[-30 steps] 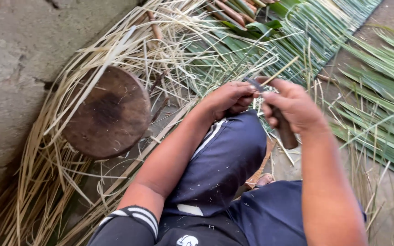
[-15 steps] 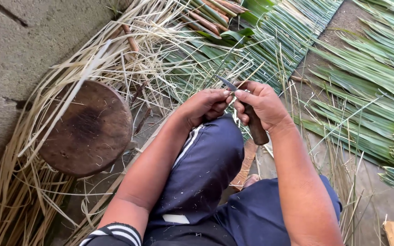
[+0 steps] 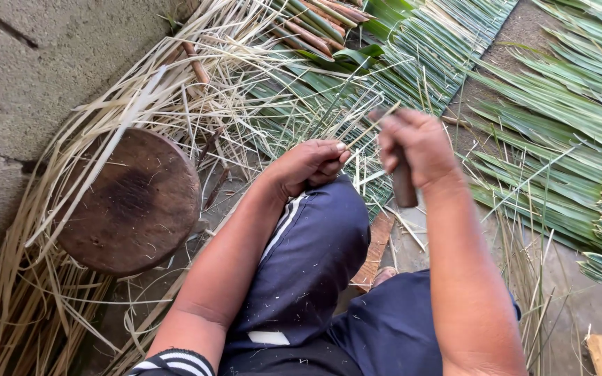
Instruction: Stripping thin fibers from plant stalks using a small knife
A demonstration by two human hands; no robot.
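Wood first: that round dark stool [image 3: 128, 202] sits far left among dry straw-coloured strips [image 3: 57, 160]. Your left hand [image 3: 308, 166] is curled shut, pinching a thin leaf strip [image 3: 374, 125] above your knee. Your right hand [image 3: 419, 147] grips a dark-handled knife [image 3: 403, 184], fingers wrapped tight. Green palm leaves [image 3: 559, 125] lie right.

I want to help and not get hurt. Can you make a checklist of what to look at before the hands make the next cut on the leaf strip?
1. Right hand has a firm grip on the knife handle: ok.
2. Blade position: cannot tell, blurred.
3. Left hand pinches the thin leaf strip: ok.
4. Left fingers apart from the blade: cannot tell.
5. Knee lies right under both hands: not ok.
6. Round wooden stool stands off to the side, away from the hands: ok.
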